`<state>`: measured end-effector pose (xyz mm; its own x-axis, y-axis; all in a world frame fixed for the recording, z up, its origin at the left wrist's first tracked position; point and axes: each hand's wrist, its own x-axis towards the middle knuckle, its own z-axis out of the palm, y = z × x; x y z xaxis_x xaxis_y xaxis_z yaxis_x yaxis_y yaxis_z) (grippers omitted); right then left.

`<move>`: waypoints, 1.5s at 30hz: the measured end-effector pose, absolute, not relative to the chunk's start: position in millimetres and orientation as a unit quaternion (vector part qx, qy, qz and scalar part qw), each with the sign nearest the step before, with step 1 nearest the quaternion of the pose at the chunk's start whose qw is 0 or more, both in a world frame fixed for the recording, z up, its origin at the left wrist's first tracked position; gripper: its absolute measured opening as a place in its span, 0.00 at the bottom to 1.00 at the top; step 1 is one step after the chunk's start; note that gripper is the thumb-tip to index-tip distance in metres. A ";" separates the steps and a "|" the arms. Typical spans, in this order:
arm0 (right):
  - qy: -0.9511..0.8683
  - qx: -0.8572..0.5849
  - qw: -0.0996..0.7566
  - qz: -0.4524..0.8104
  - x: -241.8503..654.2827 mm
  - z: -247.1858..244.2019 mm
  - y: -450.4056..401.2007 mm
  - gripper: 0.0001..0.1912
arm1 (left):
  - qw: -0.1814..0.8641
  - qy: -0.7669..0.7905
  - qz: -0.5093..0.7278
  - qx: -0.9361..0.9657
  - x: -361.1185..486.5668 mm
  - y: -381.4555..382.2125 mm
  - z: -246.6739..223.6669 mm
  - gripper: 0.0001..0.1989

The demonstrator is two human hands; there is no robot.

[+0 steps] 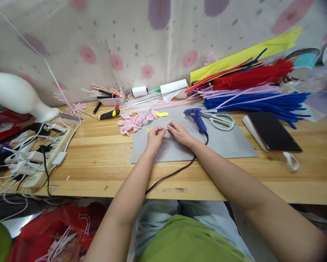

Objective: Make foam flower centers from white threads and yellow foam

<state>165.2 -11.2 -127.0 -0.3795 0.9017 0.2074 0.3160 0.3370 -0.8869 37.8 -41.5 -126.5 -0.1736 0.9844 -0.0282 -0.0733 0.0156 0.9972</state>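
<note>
Above the grey cutting mat (220, 145), my left hand (155, 138) and my right hand (178, 133) are close together with fingertips pinched. Between them is a small yellow piece with thin white strands, too small to make out well. Pink fabric pieces (134, 123) lie just beyond my left hand, near a yellow strip (162, 114). To the right of my right hand rests a blue glue gun (197, 120), its black cord running under my right forearm. Scissors with pale handles (222, 122) lie beside it.
Bundles of blue (256, 103) and red pipe cleaners (253, 77) lie at the back right. A dark phone-like device (275, 131) is at the right. At the left are a power strip (51, 156), cables and a white foam head (16, 92). A yellow-black cutter (108, 114) lies beyond the mat.
</note>
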 end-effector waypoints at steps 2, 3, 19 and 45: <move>-0.734 -0.430 0.358 0.385 164.6 -126.6 -11.0 0.12 | 0.480 0.525 0.554 0.432 38.0 -41.8 -125.9 0.04; -0.735 -0.434 0.354 0.382 164.6 -126.7 -10.8 0.12 | 0.482 0.523 0.555 0.432 38.1 -42.0 -125.4 0.04; -0.744 -0.461 0.343 0.340 164.0 -123.4 -10.6 0.12 | 0.471 0.535 0.523 0.467 36.5 -41.5 -129.4 0.08; -0.711 -0.428 0.378 0.410 160.3 -129.9 -8.5 0.23 | 0.435 0.536 0.554 0.466 38.4 -46.2 -123.5 0.11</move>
